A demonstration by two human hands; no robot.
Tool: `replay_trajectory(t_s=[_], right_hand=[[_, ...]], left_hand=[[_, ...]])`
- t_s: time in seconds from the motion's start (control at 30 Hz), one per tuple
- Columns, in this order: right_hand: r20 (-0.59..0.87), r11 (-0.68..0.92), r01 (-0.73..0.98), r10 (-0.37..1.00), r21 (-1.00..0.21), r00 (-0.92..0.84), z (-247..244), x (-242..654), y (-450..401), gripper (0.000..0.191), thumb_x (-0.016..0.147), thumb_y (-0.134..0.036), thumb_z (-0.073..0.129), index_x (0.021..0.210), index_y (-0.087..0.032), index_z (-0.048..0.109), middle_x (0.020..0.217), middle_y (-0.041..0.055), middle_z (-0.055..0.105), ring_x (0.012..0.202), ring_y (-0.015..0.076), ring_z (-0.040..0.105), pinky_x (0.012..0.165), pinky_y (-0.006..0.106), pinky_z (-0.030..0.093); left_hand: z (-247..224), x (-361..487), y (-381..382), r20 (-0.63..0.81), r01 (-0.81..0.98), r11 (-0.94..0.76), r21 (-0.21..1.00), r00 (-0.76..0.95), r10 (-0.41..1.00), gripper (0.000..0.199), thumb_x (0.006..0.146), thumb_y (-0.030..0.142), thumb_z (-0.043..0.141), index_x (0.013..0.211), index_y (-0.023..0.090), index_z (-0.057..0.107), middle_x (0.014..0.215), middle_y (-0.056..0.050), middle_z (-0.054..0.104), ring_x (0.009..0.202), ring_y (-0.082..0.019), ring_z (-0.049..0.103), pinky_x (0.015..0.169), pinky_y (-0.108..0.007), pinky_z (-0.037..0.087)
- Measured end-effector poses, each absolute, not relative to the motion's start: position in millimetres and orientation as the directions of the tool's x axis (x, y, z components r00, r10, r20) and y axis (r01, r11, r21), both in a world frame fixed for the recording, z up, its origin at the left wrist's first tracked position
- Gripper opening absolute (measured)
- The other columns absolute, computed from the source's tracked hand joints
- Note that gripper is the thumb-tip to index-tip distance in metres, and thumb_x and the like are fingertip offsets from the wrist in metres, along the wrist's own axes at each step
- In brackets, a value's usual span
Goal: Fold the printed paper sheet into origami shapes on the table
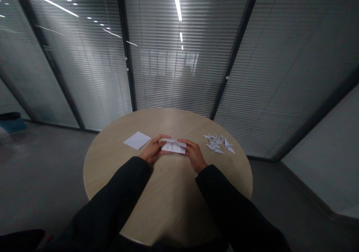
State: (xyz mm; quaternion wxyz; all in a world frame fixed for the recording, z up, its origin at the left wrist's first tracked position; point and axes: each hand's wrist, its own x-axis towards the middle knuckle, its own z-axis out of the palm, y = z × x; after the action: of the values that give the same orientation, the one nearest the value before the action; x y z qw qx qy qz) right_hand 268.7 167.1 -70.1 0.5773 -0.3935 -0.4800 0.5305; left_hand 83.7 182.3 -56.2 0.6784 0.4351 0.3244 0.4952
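A small sheet of white paper [175,147] with dark printed or written marks is held between my two hands, its upper edge folded or curled over. My left hand [153,149] grips its left end, and my right hand [195,154] grips the right end with fingers along the top edge. To the left of my left hand lies a white square sheet [137,140], flat on the table. Several folded paper cranes [215,143] sit in a loose cluster to the right of my right hand.
The round wooden table [165,192] carries all the paper. Behind it stand glass partitions with blinds [174,83] and dark frames. A blue bin [12,123] with a dark rim is on the floor at far left. A white wall [331,162] rises at right.
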Motion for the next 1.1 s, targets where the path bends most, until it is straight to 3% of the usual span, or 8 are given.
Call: replay_trajectory(t_s=[0.2, 0.37, 0.47, 0.57, 0.73, 0.83, 0.97, 1.1], right_hand=[[0.178, 0.156, -0.286, 0.983, -0.945, -0.053, -68.6, 268.4, 167.6, 0.023, 0.064, -0.029, 0.057, 0.077, -0.021, 0.075, 0.084, 0.0045, 0.074, 0.084, 0.0232, 0.066, 0.076, 0.034, 0.05], [0.204, 0.17, -0.27, 0.974, -0.948, -0.102, -71.3, 271.8, 169.6, 0.031, 0.071, -0.042, 0.053, 0.079, -0.02, 0.075, 0.084, 0.0064, 0.073, 0.085, 0.0249, 0.065, 0.078, 0.037, 0.05], [0.212, 0.2, -0.143, 0.974, -0.969, -0.08, -70.7, 271.6, 167.2, 0.027, 0.073, -0.044, 0.061, 0.081, -0.021, 0.074, 0.088, 0.005, 0.071, 0.086, 0.024, 0.064, 0.075, 0.035, 0.049], [0.223, 0.218, -0.074, 0.973, -0.973, -0.066, -69.8, 270.3, 165.1, 0.024, 0.064, -0.036, 0.074, 0.082, -0.021, 0.071, 0.079, 0.0019, 0.07, 0.076, 0.0211, 0.062, 0.07, 0.032, 0.047], [0.221, 0.213, -0.103, 0.972, -0.972, -0.08, -72.8, 268.7, 166.2, 0.046, 0.06, -0.026, 0.077, 0.103, -0.023, 0.061, 0.08, -0.0005, 0.07, 0.069, 0.0175, 0.062, 0.063, 0.028, 0.046], [0.16, 0.149, -0.095, 0.979, -0.984, -0.125, -76.3, 266.0, 166.6, 0.061, 0.057, -0.023, 0.079, 0.112, -0.023, 0.053, 0.075, -0.0019, 0.069, 0.068, 0.0178, 0.064, 0.062, 0.028, 0.047], [0.121, 0.097, -0.099, 0.953, -0.99, -0.277, -79.2, 259.2, 164.9, 0.048, 0.055, -0.024, 0.081, 0.098, -0.019, 0.058, 0.087, 0.0035, 0.072, 0.079, 0.0201, 0.067, 0.075, 0.035, 0.051], [0.156, 0.12, -0.129, 0.935, -0.984, -0.319, -76.3, 255.0, 163.0, 0.046, 0.06, -0.028, 0.079, 0.101, -0.019, 0.061, 0.098, 0.0057, 0.072, 0.087, 0.0218, 0.067, 0.081, 0.038, 0.051]], left_hand=[[-44.6, 85.8, 176.6, -0.085, -0.408, 0.21, 0.888, 0.304, 0.949, 0.022, 0.08, 0.005, 0.045, 0.084, 0.008, 0.067, 0.084, -0.014, 0.07, 0.075, -0.019, 0.068, 0.067, -0.03, 0.059], [-48.1, 87.1, 177.0, -0.061, -0.39, 0.186, 0.902, 0.312, 0.948, 0.027, 0.085, 0.028, 0.052, 0.085, 0.006, 0.068, 0.084, -0.015, 0.069, 0.074, -0.021, 0.066, 0.064, -0.033, 0.057], [-55.6, 87.6, 179.7, 0.037, -0.272, 0.034, 0.962, 0.252, 0.967, 0.029, 0.067, 0.028, 0.076, 0.089, 0.01, 0.068, 0.087, -0.009, 0.067, 0.074, -0.017, 0.064, 0.068, -0.029, 0.054], [-62.0, 86.6, 183.8, 0.146, -0.159, -0.109, 0.981, 0.239, 0.96, 0.048, 0.055, 0.02, 0.083, 0.099, 0.012, 0.066, 0.085, -0.005, 0.066, 0.073, -0.015, 0.062, 0.067, -0.026, 0.051], [-62.1, 84.7, 184.7, 0.225, -0.159, -0.197, 0.967, 0.177, 0.958, 0.072, 0.061, 0.023, 0.079, 0.126, 0.014, 0.051, 0.083, -0.003, 0.064, 0.071, -0.015, 0.062, 0.068, -0.028, 0.049], [-58.9, 85.6, 181.4, 0.238, -0.172, -0.221, 0.96, 0.086, 0.967, 0.077, 0.063, 0.024, 0.078, 0.132, 0.015, 0.045, 0.078, 0.0, 0.062, 0.068, -0.015, 0.063, 0.07, -0.029, 0.048], [-55.9, 88.1, 178.2, 0.242, -0.206, -0.222, 0.953, 0.074, 0.968, 0.078, 0.065, 0.023, 0.077, 0.134, 0.014, 0.041, 0.078, -0.001, 0.064, 0.069, -0.015, 0.064, 0.073, -0.031, 0.048], [-57.8, 90.1, 180.1, 0.249, -0.141, -0.232, 0.962, 0.12, 0.961, 0.079, 0.067, 0.021, 0.075, 0.136, 0.016, 0.038, 0.078, -0.001, 0.066, 0.07, -0.015, 0.063, 0.071, -0.028, 0.047]])
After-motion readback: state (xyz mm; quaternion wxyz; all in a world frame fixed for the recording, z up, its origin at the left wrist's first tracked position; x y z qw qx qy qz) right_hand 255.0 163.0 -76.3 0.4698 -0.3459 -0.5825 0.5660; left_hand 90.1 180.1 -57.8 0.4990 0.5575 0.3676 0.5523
